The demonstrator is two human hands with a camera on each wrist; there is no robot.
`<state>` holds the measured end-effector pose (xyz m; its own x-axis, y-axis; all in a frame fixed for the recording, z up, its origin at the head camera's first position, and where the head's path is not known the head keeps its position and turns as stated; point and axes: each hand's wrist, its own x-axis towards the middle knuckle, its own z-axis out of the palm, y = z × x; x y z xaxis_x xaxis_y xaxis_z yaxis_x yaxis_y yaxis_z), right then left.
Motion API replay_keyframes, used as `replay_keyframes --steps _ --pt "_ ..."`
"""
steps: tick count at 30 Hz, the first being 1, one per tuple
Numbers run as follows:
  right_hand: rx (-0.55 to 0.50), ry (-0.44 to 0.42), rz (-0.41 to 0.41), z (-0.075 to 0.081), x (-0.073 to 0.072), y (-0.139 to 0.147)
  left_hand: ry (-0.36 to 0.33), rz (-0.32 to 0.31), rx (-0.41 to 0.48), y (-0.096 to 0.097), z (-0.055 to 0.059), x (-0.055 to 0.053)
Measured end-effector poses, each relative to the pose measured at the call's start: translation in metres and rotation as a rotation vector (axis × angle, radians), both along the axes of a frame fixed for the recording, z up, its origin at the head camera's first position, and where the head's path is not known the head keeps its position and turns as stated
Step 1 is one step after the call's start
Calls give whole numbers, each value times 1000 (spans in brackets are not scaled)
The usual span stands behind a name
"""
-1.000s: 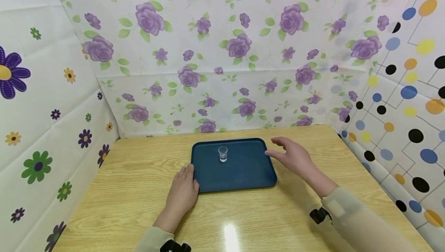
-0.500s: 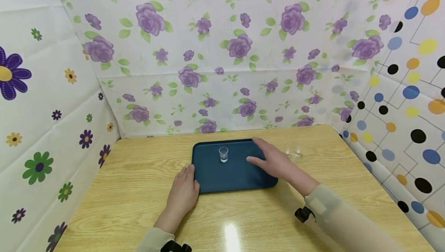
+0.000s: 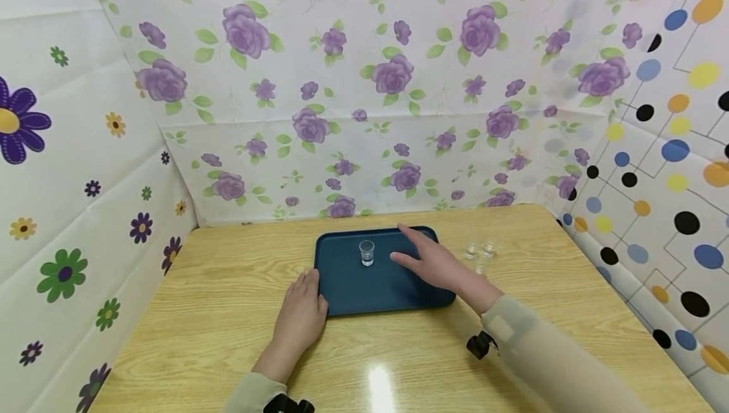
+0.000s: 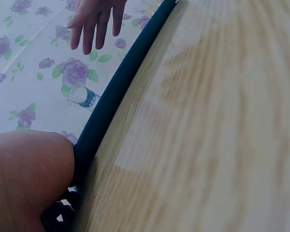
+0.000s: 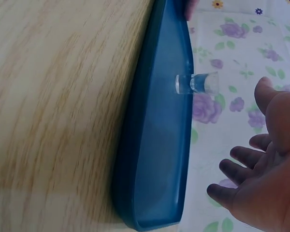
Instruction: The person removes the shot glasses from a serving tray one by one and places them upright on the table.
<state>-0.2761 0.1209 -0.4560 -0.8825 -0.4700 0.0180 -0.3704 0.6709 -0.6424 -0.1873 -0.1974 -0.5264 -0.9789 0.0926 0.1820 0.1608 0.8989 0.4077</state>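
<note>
A small clear shot glass [image 3: 367, 253] stands upright on the dark blue tray [image 3: 376, 293], left of its middle. My left hand [image 3: 299, 312] rests against the tray's left edge, fingers lying along the rim. Over the right part of the tray hovers my right hand [image 3: 428, 261], its thumb and fingers spread and nothing between them. In the right wrist view that hand [image 5: 266, 164] is apart from the shot glass [image 5: 197, 83]. The left wrist view also shows the glass [image 4: 82, 95] beyond the tray's rim [image 4: 118, 87].
Several more clear glasses [image 3: 488, 249] stand close together on the wooden table [image 3: 228, 299] right of the tray, partly behind my right wrist. Flower-patterned cloth [image 3: 342, 84] hangs behind the table, with dotted cloth [image 3: 678, 210] along the right side.
My right hand has moved left from beyond the tray's right edge to over the tray. The glasses on the right have come into sight. My left hand and the tray stay put.
</note>
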Motion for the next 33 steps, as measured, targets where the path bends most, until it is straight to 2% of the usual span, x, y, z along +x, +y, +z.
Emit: replay_keyframes --steps 3,12,21,33 --pt "-2 -22 5 -1 -3 -6 -3 3 -5 0 1 1" --pt "4 -1 18 -13 -14 -20 -4 1 2 1 -1 2" --pt "-7 -9 7 -17 -23 -39 6 -2 -7 -1 0 1" --pt "-38 -22 -7 -23 -26 -65 13 2 -3 -1 -2 0"
